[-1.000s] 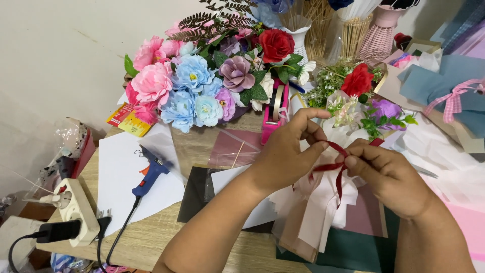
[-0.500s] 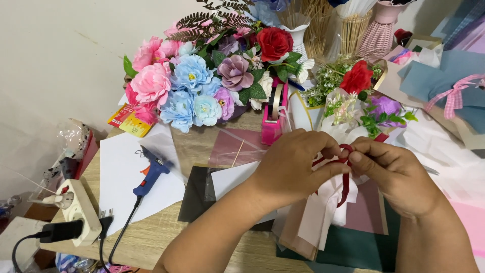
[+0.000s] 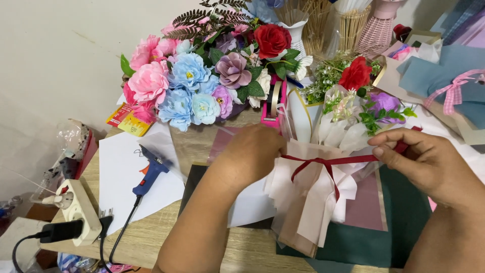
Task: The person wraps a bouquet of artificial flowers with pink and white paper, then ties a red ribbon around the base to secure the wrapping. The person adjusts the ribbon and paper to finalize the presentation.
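Pulling a dark red ribbon taut, my two hands worked at the centre of the wooden surface. Left hand: closed against the neck of the small wrapped bouquet, fingers hidden behind the paper, so the ribbon end it presumably held could not be seen. Right hand: at three o'clock from the bouquet, thumb and forefinger pinched shut on the other ribbon end. Ribbon: stretched level between both hands, circling the gathered wrap, with one tail hanging down over the white and beige paper.

Bouquet: red rose, purple bloom and greenery at its top, wrap fanned out toward six o'clock, lying on dark green paper sheets and a mauve sheet.

Further items: large arrangement of pink, blue, mauve and red flowers at eleven o'clock; pink tape dispenser at twelve, just beside my left hand; blue glue gun on white paper at nine o'clock; white power strip at the surface's edge, around eight o'clock; blue-grey paper with a pink gingham bow at two o'clock.
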